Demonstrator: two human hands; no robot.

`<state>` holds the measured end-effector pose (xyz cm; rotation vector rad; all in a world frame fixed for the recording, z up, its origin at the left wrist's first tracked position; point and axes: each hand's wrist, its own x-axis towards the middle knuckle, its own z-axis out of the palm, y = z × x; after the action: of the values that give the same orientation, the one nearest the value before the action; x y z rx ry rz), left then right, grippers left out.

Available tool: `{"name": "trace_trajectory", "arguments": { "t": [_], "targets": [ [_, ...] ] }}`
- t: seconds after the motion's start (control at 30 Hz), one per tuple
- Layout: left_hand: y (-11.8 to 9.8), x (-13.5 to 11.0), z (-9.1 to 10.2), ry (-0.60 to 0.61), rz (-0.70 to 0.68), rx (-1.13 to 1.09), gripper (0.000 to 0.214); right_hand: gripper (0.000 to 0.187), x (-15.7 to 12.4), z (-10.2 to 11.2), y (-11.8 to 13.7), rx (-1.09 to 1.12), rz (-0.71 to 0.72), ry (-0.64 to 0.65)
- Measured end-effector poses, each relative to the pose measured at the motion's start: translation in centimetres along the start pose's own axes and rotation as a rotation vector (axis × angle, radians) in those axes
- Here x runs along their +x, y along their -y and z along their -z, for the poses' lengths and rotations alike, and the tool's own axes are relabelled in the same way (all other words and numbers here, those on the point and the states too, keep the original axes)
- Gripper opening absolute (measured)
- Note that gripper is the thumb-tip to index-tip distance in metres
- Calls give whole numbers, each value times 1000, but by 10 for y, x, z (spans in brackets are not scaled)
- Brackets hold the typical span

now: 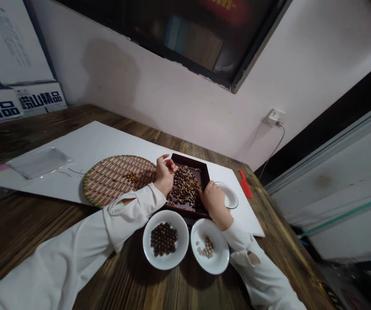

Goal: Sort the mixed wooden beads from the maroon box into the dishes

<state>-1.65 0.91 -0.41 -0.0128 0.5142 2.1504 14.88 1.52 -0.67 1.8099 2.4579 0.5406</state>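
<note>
A dark red shallow tray holds many mixed brown, tan and yellowish beads. My left hand is raised at the tray's left side, its fingers curled inward; whatever may be inside them is hidden. My right hand is closed over the tray's right wall, the thumb side toward the beads and the other fingers partly hidden. Nearer me, a white bowl contains dark brown beads. Beside it, another white bowl has a smaller group of pale beads.
A round woven basket tray with a few yellowish beads lies at left. A white dish and a red comb-like object are at right. A clear plastic packet rests on the white board. Printed boxes stand far left.
</note>
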Motion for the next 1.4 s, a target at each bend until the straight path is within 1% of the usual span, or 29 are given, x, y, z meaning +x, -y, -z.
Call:
{"name": "trace_trajectory", "arguments": {
  "t": [0.2,0.4,0.97,1.2,1.3,1.4],
  "targets": [
    [0,-1,0,9,-17,22,9,40,0,-2,0,-12,4,-16],
    [0,-1,1,35,-42,21,8,40,0,-2,0,1,-1,-4],
    [-1,-2,1,26,-58,32,8,40,1,-1,-1,14,3,-8],
    [-3,-4,-2,2,-40,31,10,39,1,-1,0,4,-4,7],
    [-1,-3,0,18,-60,53,11,41,1,-2,0,1,-1,3],
    [1,-1,3,67,-94,101,17,42,2,-4,-1,-4,5,-10]
  ]
}}
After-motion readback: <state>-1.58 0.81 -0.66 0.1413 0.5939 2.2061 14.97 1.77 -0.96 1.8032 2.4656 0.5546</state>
